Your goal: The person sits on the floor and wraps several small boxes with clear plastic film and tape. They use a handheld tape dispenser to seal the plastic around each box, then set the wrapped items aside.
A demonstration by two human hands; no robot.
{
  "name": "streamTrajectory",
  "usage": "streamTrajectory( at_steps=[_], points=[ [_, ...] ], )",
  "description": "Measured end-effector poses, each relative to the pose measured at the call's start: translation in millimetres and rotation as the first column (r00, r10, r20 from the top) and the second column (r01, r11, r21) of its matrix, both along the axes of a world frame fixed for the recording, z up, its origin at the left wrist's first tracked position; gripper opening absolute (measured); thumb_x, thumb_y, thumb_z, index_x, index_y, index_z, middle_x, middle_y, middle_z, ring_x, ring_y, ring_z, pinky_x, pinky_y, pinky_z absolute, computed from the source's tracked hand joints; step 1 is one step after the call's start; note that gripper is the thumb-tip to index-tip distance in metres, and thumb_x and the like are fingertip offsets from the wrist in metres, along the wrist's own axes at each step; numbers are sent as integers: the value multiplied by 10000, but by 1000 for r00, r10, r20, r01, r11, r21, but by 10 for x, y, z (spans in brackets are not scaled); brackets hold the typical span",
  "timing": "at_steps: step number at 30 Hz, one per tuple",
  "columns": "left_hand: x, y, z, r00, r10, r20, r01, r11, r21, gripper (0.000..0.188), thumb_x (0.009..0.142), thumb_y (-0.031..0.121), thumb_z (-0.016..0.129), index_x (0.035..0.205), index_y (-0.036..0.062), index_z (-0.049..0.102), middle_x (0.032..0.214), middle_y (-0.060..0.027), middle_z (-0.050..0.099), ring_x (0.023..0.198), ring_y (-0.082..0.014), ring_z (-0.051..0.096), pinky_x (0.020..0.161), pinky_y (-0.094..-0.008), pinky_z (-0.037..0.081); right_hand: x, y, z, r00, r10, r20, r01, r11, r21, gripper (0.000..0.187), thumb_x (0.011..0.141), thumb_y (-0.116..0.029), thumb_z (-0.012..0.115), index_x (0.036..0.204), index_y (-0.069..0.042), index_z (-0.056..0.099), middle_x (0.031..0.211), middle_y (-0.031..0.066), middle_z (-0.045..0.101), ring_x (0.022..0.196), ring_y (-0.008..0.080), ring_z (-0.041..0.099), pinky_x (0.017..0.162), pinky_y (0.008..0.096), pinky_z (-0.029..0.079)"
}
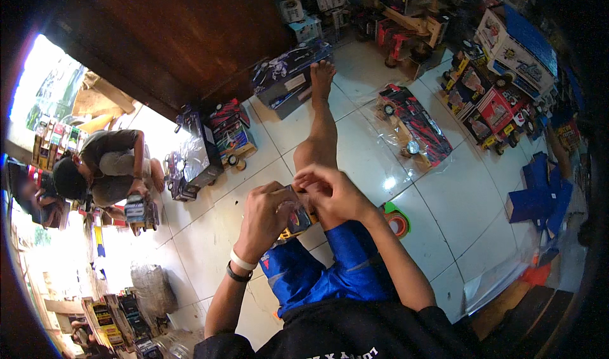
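1. Gripping the left side of a yellow-and-dark toy truck (297, 220), my left hand (261, 218) has its fingers curled well in, knuckles up.
2. My right hand (335, 194) arches over from the other side — fingers bent, their tips bunched near the toy's far end. A little space shows under the curve of the index finger; whether the tips pinch something there or only touch, I cannot tell.
3. The toy sits between my two hands, just beyond the hem of my blue shorts (339, 275) and beside my bare, outstretched leg (322, 127).
4. On my left wrist are a white band (243, 260) and a dark one just below it.
5. Near my right forearm, on the white tiled floor (444, 214), lies a green-and-orange ring-shaped thing (398, 223) — partly hidden by the arm. Farther out rests a red-and-black toy truck in clear plastic (415, 129).
6. Off to my left, a crouching person (113, 158) has a hand on another toy truck (140, 213).
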State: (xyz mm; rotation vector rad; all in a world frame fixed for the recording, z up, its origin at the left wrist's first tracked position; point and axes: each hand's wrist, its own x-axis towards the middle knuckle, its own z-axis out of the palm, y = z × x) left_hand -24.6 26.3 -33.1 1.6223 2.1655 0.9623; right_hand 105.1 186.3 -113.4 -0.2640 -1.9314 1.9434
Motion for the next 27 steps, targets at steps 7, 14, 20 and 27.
streamTrajectory(
  at_steps=[7,14,20,27],
  points=[
    [71,-10,151,997,70,-21,-70,997,26,169,785,-40,762,923,47,805,922,-144,739,816,-328,729,750,-390,575,-50,-8,-81,980,119,-160,-49,922,385,391,915,-216,824,1214,18,730,1234,181,734,1161,342,717,1017,399,555],
    [-28,12,113,988,129,88,-136,987,81,112,839,7,799,950,16,788,950,-103,761,800,-237,721,743,-340,565,-236,-107,24,981,4,-194,55,952,300,191,926,-152,781,1016,16,774,959,154,730,878,338,733,779,423,565],
    [-305,-114,60,997,57,44,-56,998,-10,213,874,81,824,1071,25,766,1046,-113,756,885,-243,717,795,-357,557,-330,11,106,959,54,-278,55,926,372,115,887,-9,729,982,2,793,932,131,734,882,297,743,772,388,568],
    [-14,-335,-303,988,143,61,-150,981,121,140,853,-60,723,980,-6,746,918,-163,714,814,-295,697,766,-373,542,-349,115,731,947,119,-299,-37,963,266,175,885,111,644,907,-4,775,894,96,726,798,183,695,727,309,550]
  ],
)
